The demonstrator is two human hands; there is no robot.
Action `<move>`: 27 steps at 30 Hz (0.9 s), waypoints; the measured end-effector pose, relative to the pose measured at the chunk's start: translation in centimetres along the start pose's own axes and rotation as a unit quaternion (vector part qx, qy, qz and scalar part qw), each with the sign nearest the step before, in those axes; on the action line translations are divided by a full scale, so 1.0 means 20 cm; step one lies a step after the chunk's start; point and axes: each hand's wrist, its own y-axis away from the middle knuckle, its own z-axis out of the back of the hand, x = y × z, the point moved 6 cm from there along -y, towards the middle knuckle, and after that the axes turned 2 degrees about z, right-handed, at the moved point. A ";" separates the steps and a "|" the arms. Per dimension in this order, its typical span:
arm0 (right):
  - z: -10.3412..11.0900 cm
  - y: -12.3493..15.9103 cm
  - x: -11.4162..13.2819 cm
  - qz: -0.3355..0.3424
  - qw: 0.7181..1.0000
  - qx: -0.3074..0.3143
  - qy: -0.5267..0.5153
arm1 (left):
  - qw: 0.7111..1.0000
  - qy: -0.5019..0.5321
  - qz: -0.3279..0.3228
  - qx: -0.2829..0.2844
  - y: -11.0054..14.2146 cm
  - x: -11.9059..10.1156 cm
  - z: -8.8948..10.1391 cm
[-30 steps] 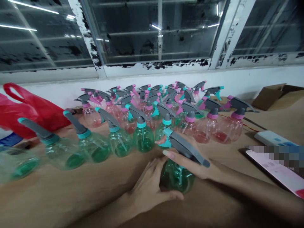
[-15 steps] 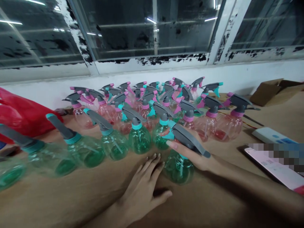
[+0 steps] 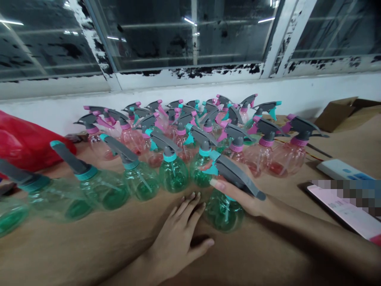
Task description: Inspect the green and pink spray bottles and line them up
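Note:
My right hand (image 3: pixel 238 190) is closed round the neck of a green spray bottle (image 3: pixel 224 214) with a grey and turquoise trigger head. The bottle is upright at the front of the group; part of its neck is hidden by my fingers. My left hand (image 3: pixel 181 230) lies on the brown table (image 3: pixel 119 250) with fingers stretched out, just left of that bottle, holding nothing. Ahead of its fingertips stand another green spray bottle (image 3: pixel 174 174) and a green one (image 3: pixel 201 171) beside it. More green bottles run off to the left, including one spray bottle (image 3: pixel 141 182).
Several pink spray bottles (image 3: pixel 287 159) stand in rows behind the green ones, up to the white wall (image 3: pixel 312 91). A red plastic bag (image 3: pixel 26 139) is at left. On the right are a cardboard box (image 3: pixel 339 115), a white device (image 3: pixel 342 171) and a phone (image 3: pixel 336 206).
The view has shifted very slightly. Both hands and the held spray bottle keep practically the same places.

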 end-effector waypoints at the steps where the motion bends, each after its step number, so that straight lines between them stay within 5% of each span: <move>1: 0.00 0.00 0.00 0.000 1.000 0.003 -0.002 | 1.000 0.000 -0.001 -0.001 0.00 0.00 0.00; 27: -0.02 0.00 0.03 -0.021 1.000 0.009 0.021 | 1.000 -0.008 -0.003 0.010 -0.01 0.00 0.00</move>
